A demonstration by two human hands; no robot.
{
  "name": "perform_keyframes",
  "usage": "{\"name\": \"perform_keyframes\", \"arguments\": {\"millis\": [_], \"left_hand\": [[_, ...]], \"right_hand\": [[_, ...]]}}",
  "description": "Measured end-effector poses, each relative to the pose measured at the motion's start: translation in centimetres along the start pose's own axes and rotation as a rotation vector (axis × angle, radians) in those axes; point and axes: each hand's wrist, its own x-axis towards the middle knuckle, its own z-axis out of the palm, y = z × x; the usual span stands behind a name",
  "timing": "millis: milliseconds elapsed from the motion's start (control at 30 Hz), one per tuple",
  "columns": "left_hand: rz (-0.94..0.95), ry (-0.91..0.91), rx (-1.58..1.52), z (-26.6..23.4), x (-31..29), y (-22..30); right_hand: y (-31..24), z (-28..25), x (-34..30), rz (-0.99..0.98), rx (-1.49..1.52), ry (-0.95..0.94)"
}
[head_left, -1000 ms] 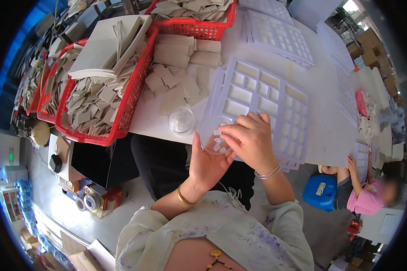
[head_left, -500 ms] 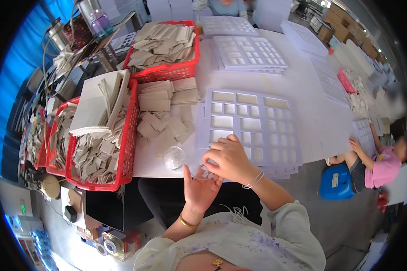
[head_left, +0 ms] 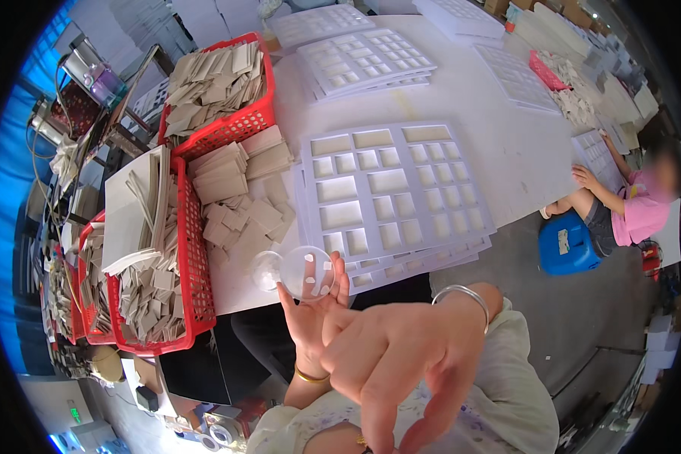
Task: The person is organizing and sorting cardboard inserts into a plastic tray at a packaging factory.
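Observation:
My left hand (head_left: 310,321) holds a clear round disc (head_left: 299,291) up between thumb and fingers; several small white pieces lie on it. Just left of the disc, a small clear round dish (head_left: 267,271) with whitish contents sits at the table's near edge. My right hand (head_left: 401,356) is raised close to the camera, over my chest. Its thumb and forefinger bend together toward the lower picture edge, where the tips are partly cut off. Anything between them is hidden. Beyond my hands lies a stack of white compartment frames (head_left: 397,163).
Red baskets (head_left: 199,280) full of grey card pieces stand at the left. Loose grey cards (head_left: 234,216) lie beside them. More white frames (head_left: 363,60) are stacked at the far side. A seated person in pink (head_left: 643,204) works at the right, near a blue container (head_left: 569,244).
My right hand has left the disc and come back toward my chest, close to the camera. My left hand still holds the disc, now more fully visible. The view has shifted.

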Motion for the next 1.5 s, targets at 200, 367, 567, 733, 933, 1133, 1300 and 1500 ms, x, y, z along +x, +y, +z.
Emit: {"name": "perform_keyframes", "arguments": {"millis": [200, 367, 567, 733, 933, 1133, 1300, 1500], "left_hand": [[0.072, 0.037, -0.026, 0.3, 0.0, 0.0], [0.078, 0.000, -0.062, 0.4, -0.1, 0.5], [0.103, -0.058, -0.019, 0.4, 0.1, 0.4], [0.129, -0.010, 0.015, 0.1, 0.0, 0.3], [0.144, 0.015, 0.111, -0.3, 0.1, 0.0], [0.112, -0.093, 0.079, -1.8, 0.5, 0.1], [0.148, 0.007, 0.104, -0.8, 0.1, 0.3], [0.198, -0.029, -0.008, -0.1, -0.5, 1.6]], "right_hand": [[0.9, 0.5, 0.0, 0.055, 0.179, -0.098], [2.6, 0.6, -1.7, 0.087, 0.087, 0.199], [8.3, -2.4, -6.1, 0.509, -1.290, 0.492], [10.9, -1.7, -7.1, 0.498, -1.466, 0.410], [10.6, -1.5, -6.7, 0.544, -1.519, 0.295], [11.3, -1.3, -6.7, 0.650, -1.547, 0.168], [12.4, -1.4, -6.4, 0.665, -1.487, 0.154], [8.4, -0.6, -3.7, 0.676, -0.762, 0.436]]}}
